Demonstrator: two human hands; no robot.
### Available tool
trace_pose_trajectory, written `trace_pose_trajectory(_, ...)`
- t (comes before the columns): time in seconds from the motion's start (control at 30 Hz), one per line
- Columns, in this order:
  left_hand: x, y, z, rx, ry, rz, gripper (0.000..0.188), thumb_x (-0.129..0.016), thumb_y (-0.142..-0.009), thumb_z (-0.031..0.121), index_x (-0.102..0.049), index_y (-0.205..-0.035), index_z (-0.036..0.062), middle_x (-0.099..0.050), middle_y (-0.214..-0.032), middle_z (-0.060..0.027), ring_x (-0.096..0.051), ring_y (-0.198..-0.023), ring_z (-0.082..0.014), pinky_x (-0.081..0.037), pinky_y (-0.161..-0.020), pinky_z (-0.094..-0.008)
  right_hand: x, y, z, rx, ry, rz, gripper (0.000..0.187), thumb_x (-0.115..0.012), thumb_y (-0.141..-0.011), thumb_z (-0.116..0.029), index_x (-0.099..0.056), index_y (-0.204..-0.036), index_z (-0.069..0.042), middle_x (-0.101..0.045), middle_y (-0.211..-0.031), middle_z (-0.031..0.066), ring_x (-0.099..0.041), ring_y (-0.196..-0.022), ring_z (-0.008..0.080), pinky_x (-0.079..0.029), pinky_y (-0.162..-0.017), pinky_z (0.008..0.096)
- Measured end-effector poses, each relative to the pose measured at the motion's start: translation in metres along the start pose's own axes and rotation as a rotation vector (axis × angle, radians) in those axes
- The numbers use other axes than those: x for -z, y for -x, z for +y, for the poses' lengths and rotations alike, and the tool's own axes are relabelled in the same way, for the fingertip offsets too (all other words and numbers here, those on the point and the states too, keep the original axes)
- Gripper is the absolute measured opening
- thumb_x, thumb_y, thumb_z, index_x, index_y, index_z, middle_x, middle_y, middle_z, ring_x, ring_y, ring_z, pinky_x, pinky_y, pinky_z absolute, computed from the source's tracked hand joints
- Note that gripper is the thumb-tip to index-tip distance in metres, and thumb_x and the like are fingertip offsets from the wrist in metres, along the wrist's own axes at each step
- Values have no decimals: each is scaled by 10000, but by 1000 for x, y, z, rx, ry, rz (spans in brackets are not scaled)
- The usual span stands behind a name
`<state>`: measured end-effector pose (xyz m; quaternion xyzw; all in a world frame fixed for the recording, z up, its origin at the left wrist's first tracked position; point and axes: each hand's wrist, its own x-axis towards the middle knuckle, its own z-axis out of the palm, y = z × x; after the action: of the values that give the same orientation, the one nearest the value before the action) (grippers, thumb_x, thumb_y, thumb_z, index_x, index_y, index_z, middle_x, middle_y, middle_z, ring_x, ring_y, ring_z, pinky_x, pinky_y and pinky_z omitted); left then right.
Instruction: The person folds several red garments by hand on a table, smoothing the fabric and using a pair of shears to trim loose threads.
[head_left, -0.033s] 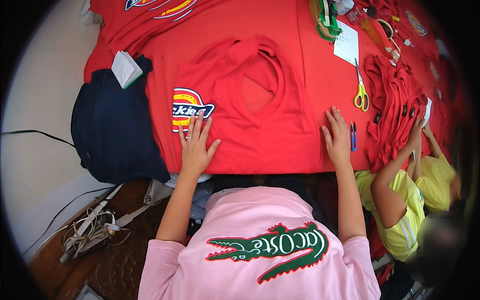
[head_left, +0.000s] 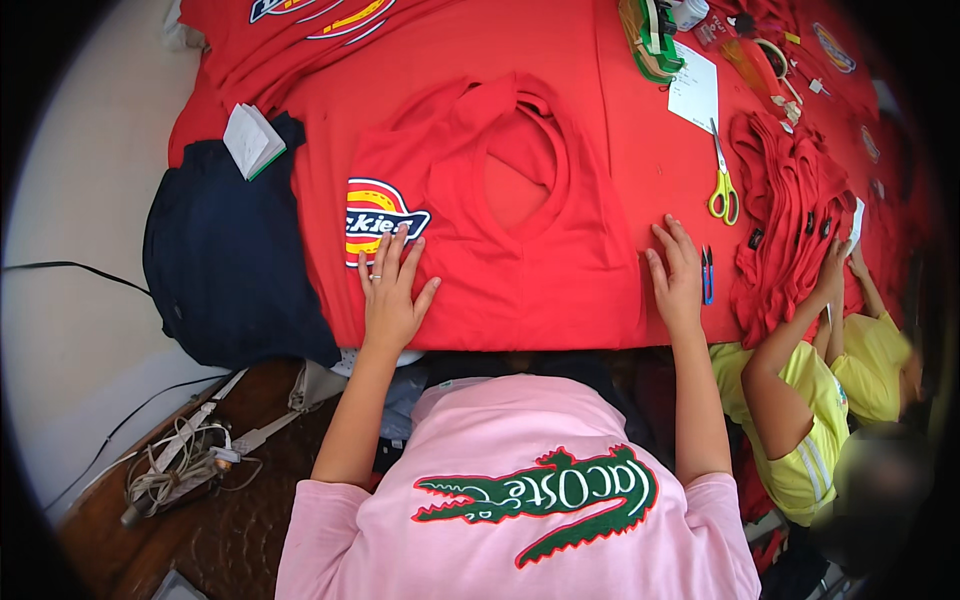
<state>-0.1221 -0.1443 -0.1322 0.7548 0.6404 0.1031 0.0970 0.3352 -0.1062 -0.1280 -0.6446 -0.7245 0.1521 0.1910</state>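
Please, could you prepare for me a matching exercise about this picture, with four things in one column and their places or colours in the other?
Things:
1. Left hand
2. Scissors
3. Small snips
4. White booklet

Places or colours:
A. Lying on the dark navy cloth
B. Partly yellow
C. On the red garment, at its printed badge
D. Partly blue, just right of the right hand

Right pairs: 1-C, 2-B, 3-D, 4-A

Notebook (head_left: 253, 142) atop cloth (head_left: 235, 260), L of garment (head_left: 560, 290); snips (head_left: 708, 285) w/ scissors (head_left: 723, 190) behind, btwn garment & clothes pile (head_left: 785, 220) R.
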Motion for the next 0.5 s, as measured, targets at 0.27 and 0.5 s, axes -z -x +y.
trace_pose_trajectory(0.27,21,-106,11,-19,359,254,285,-698,-982,170,-702,-1238,46,-665,-1266,-131,-593,-1239,-340,-420,-1082,-463,-34,-100,-22,-310,-676,310,179,-715,-1016,-155,-755,-1075,8,-702,-1022,76,-653,-988,157,-514,-894,303)
trace_pose_trajectory(0.5,23,-211,36,50,494,205,433,-735,-977,277,-675,-1329,32,-674,-1358,-178,-582,-1305,-355,-391,-1153,-467,-52,-205,-70,-289,-857,149,318,-784,-968,-268,-753,-1073,31,-718,-1005,100,-668,-942,166,-540,-864,314)
